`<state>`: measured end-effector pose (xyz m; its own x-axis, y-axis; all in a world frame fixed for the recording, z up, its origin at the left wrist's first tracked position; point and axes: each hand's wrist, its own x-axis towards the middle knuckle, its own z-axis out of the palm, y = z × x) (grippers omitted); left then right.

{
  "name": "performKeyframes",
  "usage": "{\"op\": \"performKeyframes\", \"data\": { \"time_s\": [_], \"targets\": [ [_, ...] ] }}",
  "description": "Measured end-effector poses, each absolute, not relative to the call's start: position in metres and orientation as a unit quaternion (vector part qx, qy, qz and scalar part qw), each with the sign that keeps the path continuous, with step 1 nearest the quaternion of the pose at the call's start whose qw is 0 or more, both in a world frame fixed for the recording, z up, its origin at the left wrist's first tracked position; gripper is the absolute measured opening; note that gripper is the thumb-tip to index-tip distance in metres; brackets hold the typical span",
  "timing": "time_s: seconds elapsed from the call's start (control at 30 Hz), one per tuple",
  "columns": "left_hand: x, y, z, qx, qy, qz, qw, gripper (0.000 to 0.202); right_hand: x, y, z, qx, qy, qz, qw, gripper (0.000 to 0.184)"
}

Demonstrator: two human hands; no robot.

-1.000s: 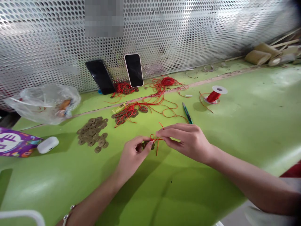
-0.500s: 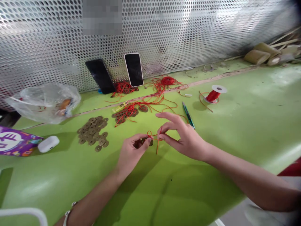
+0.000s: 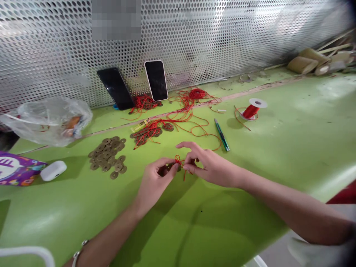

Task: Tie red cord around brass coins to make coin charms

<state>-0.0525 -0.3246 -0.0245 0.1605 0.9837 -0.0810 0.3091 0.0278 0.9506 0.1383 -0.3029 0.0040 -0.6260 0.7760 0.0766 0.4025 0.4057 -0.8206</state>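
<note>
Between thumb and fingers, my left hand (image 3: pixel 155 178) pinches a few bronze coins, mostly hidden, with a red cord (image 3: pixel 177 158) looped and knotted on top. My right hand (image 3: pixel 211 167) sits just right of it, thumb and index fingertip pinching the red cord close to the knot. A short cord end hangs below the right fingertips. Left of my hands lies a heap of loose bronze coins (image 3: pixel 107 154) with holes in their middles. Behind my hands rests a pile of coins strung with red cord (image 3: pixel 147 134).
A red cord spool (image 3: pixel 251 110) stands at right, near a green pen-like tool (image 3: pixel 221 135). Two phones (image 3: pixel 116 89) lean on the perforated metal panel (image 3: pixel 194 44). At left are a plastic bag (image 3: pixel 50 120), a white earbud case (image 3: pixel 53 171) and a purple package (image 3: pixel 20 168).
My right hand has moved left and slightly down, closer to the knot and my left hand. My left hand keeps its pinch on the coins.
</note>
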Motion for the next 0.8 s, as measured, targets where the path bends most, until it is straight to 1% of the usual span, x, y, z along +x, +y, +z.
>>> {"op": "performKeyframes", "data": {
  "time_s": [0.07, 0.17, 0.3, 0.5, 0.7, 0.8],
  "targets": [
    [-0.0513, -0.3258, -0.0220, 0.631, 0.535, 0.347, 0.441, 0.019, 0.1389, -0.3002, 0.0032, -0.385, -0.785, 0.434, 0.216, 0.046],
    [-0.0491, -0.3284, -0.0189, 0.682, 0.520, 0.330, 0.394, 0.014, 0.1399, -0.2959, 0.0021, -0.397, -0.765, 0.470, 0.191, 0.038],
    [-0.0478, -0.3299, -0.0190, 0.707, 0.523, 0.328, 0.344, 0.011, 0.1408, -0.2931, 0.0026, -0.401, -0.752, 0.490, 0.184, 0.034],
    [-0.0507, -0.3285, -0.0218, 0.687, 0.553, 0.372, 0.290, 0.010, 0.1397, -0.2947, 0.0046, -0.381, -0.745, 0.512, 0.195, 0.042],
    [-0.0502, -0.3288, -0.0227, 0.700, 0.547, 0.377, 0.262, 0.007, 0.1393, -0.2988, 0.0065, -0.340, -0.759, 0.505, 0.232, 0.050],
    [-0.0505, -0.3288, -0.0229, 0.708, 0.542, 0.373, 0.258, 0.008, 0.1387, -0.2997, 0.0069, -0.331, -0.761, 0.509, 0.227, 0.051]
  ]
}}
